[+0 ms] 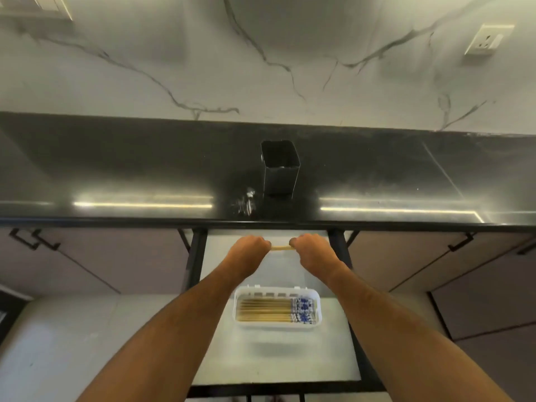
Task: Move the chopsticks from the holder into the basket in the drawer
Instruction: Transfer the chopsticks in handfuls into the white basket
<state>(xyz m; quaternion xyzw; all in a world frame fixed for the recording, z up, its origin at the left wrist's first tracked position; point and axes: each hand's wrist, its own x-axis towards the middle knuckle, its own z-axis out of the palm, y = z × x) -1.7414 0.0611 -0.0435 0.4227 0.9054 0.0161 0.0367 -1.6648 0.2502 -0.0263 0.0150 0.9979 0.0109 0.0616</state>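
Both hands, left and right, clamp a sideways bundle of chopsticks. The basket lies nearer the body, its long axis parallel

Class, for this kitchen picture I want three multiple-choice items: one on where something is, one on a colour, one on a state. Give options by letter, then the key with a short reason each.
1. Where is the white basket?
A. on the countertop
B. in the open drawer
C. on the floor

2. What colour is the chopstick holder?
A. black
B. white
C. red

3. What are the two hands doing?
A. resting open on the countertop
B. both gripping the drawer's front edge
C. gripping a bundle of chopsticks between them

Key:
1 B, the basket sits on the drawer's pale bottom, below the countertop edge.
2 A, the holder is a black square cup standing on the countertop.
3 C, the left hand and right hand curl round the ends of the held chopsticks above the drawer.
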